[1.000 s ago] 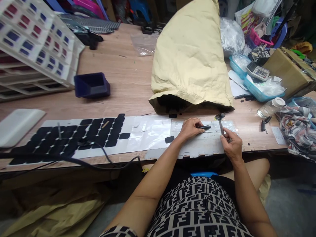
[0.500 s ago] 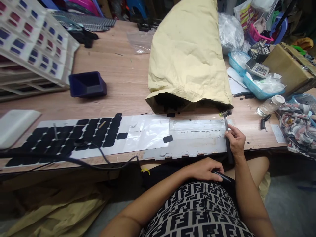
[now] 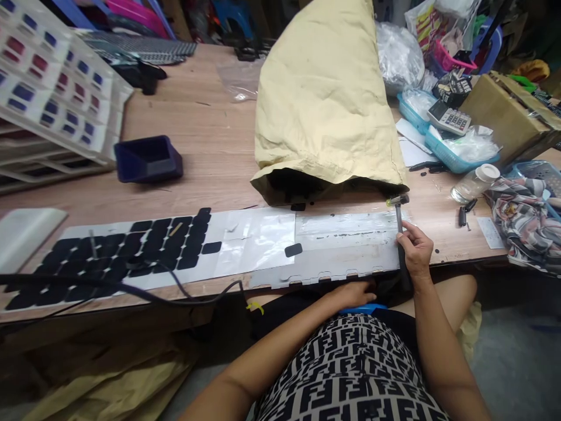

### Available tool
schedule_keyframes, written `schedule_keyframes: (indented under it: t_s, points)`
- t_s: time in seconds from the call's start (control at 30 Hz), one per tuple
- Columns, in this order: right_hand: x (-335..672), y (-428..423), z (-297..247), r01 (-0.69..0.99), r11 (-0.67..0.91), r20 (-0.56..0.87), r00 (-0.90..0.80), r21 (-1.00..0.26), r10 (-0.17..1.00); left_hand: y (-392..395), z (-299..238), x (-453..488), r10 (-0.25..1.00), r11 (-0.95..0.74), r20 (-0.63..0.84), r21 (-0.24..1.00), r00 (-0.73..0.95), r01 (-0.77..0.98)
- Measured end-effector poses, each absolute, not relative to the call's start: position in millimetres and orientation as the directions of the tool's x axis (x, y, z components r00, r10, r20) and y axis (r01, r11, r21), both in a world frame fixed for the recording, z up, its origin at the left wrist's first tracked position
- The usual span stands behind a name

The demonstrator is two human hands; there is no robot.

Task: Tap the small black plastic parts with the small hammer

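My right hand [image 3: 417, 250] is closed around the dark handle of a small hammer [image 3: 400, 222], its head up near the paper sack's mouth and its handle hanging over the table edge. My left hand [image 3: 354, 294] lies low over my lap, just in front of the table edge. Its fingertips reach into the dark there, so what they hold, if anything, is hidden. A blue thing [image 3: 366, 309] shows beside that hand, partly covered. Left of the hammer lies a grey-white flat sheet [image 3: 337, 257] with a notched front edge. One loose black rounded piece [image 3: 293, 250] rests on it.
A large tan paper sack [image 3: 324, 99] lies open toward me. On the left are rows of black pieces on white paper [image 3: 170, 245], a black cable [image 3: 149, 292] and a dark blue bin [image 3: 149, 161]. Blue baskets [image 3: 460, 155], a jar [image 3: 475, 182] and bundled cloth [image 3: 521, 225] stand right.
My left hand has moved forward toward the table edge, and the black object it held is out of sight. Blue now shows at my lap. My right hand still grips the hammer.
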State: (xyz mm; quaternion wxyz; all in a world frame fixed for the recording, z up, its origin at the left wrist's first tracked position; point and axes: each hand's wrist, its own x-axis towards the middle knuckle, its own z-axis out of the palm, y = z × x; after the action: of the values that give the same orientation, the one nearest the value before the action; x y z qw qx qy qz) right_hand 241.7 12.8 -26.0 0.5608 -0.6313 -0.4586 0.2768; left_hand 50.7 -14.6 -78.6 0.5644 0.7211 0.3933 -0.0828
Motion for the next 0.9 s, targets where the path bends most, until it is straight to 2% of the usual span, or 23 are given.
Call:
schedule_keyframes:
  t_s: [0.1, 0.17, 0.23, 0.27, 0.33, 0.37, 0.43, 0.53, 0.9]
  points:
    - [240.8, 13.4, -25.5, 0.221, 0.061, 0.169, 0.509, -0.973, 0.844, -6.1, -36.9, 46.7, 0.238, -0.217, -0.328, 0.9, 0.914, 0.379]
    - [240.3, 14.1, -24.8, 0.196, 0.076, 0.175, 0.558, -0.978, 0.811, 14.5, -9.4, 46.1, 0.189, -0.225, -0.17, 0.951, 0.967, 0.211]
    - [240.0, 14.9, -24.1, 0.193, 0.082, 0.181, 0.58, -0.978, 0.794, 46.7, 9.1, 51.1, 0.331, -0.316, -0.106, 0.924, 0.938, 0.216]
    - [240.0, 15.3, -24.0, 0.198, 0.079, 0.183, 0.583, -0.977, 0.792, 65.7, 13.6, 56.1, 0.47, -0.396, -0.081, 0.871, 0.879, 0.292]
    - [240.4, 16.1, -24.4, 0.205, 0.069, 0.178, 0.581, -0.976, 0.795, 104.9, 13.4, 69.9, 0.755, -0.437, -0.001, 0.745, 0.656, 0.505]
    - [240.7, 16.4, -24.8, 0.202, 0.066, 0.173, 0.575, -0.977, 0.8, 123.2, 9.9, 77.7, 0.814, -0.445, 0.047, 0.691, 0.579, 0.569]
    - [241.3, 16.9, -25.8, 0.191, 0.061, 0.16, 0.56, -0.98, 0.813, 153.4, -0.3, 92.6, 0.844, -0.474, 0.103, 0.605, 0.527, 0.64]
    - [241.6, 17.0, -26.8, 0.177, 0.058, 0.147, 0.542, -0.982, 0.827, 179.3, -14.9, 107.1, 0.823, -0.515, 0.094, 0.541, 0.56, 0.665]
    - [242.9, 17.2, -27.3, 0.215, 0.059, 0.165, 0.519, -0.975, 0.838, 182.2, -17.0, 103.3, 0.782, -0.566, 0.105, 0.533, 0.615, 0.629]
